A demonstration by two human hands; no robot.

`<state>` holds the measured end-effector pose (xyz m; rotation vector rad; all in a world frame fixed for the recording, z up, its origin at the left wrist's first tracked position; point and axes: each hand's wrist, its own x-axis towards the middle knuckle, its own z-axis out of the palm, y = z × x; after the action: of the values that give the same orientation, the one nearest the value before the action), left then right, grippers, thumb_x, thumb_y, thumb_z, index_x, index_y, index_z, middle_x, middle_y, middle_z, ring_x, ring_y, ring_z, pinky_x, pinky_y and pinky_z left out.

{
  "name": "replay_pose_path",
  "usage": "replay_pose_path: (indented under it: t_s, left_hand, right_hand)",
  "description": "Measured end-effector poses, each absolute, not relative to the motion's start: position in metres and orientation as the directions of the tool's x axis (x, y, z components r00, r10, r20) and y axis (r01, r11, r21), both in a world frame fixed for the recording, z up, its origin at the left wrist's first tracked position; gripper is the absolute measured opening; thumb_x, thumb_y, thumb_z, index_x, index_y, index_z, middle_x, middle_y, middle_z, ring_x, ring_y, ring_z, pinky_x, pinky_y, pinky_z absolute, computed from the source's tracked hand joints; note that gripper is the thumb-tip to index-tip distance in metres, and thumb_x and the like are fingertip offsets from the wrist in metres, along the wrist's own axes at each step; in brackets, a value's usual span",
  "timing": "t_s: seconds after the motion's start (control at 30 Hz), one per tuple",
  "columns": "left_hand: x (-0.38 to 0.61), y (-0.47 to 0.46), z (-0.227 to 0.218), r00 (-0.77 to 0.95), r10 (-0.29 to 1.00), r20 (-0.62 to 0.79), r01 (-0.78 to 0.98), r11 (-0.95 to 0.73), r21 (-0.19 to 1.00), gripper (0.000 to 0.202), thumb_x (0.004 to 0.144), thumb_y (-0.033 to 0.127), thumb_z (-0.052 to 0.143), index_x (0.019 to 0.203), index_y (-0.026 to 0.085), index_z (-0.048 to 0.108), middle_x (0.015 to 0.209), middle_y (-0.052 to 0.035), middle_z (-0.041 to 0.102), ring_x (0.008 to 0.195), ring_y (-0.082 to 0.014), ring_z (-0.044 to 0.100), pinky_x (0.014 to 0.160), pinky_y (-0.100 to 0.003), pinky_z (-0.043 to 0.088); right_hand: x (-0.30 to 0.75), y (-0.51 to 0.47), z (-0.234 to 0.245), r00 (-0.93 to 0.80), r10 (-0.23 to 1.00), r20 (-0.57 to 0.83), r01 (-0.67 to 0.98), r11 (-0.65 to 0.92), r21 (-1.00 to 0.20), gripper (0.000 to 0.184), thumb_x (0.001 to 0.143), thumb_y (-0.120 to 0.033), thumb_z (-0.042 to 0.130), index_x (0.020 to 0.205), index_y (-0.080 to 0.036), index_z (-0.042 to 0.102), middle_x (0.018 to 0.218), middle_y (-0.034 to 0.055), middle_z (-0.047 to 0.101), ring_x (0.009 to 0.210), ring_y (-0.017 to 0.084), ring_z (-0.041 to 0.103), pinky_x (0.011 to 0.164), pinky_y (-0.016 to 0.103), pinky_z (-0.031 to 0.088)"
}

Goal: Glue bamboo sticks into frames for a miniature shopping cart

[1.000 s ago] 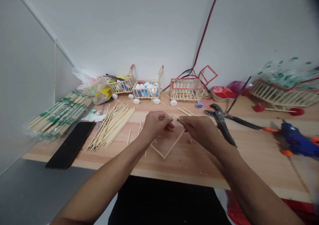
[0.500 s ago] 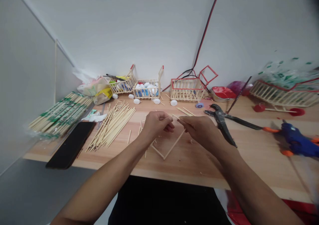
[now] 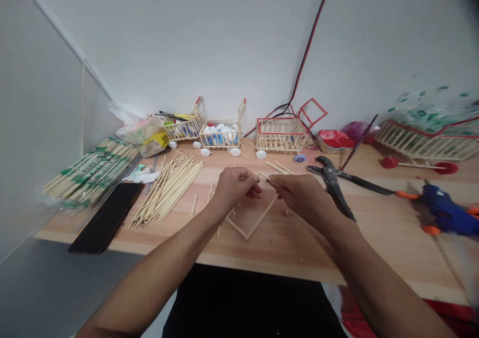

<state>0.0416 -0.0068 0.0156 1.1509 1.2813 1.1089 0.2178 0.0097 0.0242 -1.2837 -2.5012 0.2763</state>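
My left hand (image 3: 235, 185) and my right hand (image 3: 299, 193) meet above the middle of the wooden table (image 3: 374, 238), fingers pinched together. Both pinch the far corner of a thin stick frame (image 3: 258, 218) whose near corner rests on the table. A short stick end (image 3: 263, 174) pokes out between the two hands. Loose chopstick-like sticks (image 3: 168, 188) lie in a pile just left of my left hand.
Several small stick carts (image 3: 220, 134) stand along the wall. Black pliers (image 3: 333, 183) lie right of my right hand, a blue glue gun (image 3: 445, 210) farther right. A black phone (image 3: 107, 218) and wrapped chopstick packs (image 3: 90, 170) sit at the left edge. A red dish (image 3: 334, 140) stands behind.
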Motion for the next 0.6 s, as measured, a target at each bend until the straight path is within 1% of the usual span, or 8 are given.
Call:
replay_pose_path:
  t_s: [0.4, 0.6]
  left_hand:
    - [0.0428, -0.0085, 0.0169, -0.008, 0.994, -0.113, 0.040, 0.114, 0.993, 0.018, 0.081, 0.009, 0.058, 0.064, 0.010, 0.063, 0.056, -0.0018, 0.067, 0.046, -0.0101, 0.063, 0.050, -0.020, 0.052]
    - [0.0428, -0.0080, 0.0165, -0.003, 0.992, -0.122, 0.038, 0.122, 0.992, 0.018, 0.081, 0.009, 0.058, 0.064, 0.010, 0.063, 0.055, -0.0014, 0.066, 0.045, -0.0101, 0.063, 0.048, -0.019, 0.051]
  right_hand:
    - [0.2185, 0.0107, 0.0224, -0.555, 0.809, 0.197, 0.746, 0.588, -0.313, 0.031, 0.093, -0.026, 0.041, 0.065, -0.018, 0.050, 0.058, 0.0005, 0.053, 0.056, 0.012, 0.050, 0.056, 0.024, 0.026]
    - [0.2182, 0.0101, 0.0231, -0.561, 0.801, 0.207, 0.738, 0.598, -0.312, 0.030, 0.093, -0.026, 0.041, 0.066, -0.018, 0.051, 0.058, 0.0006, 0.053, 0.055, 0.012, 0.049, 0.056, 0.024, 0.027]
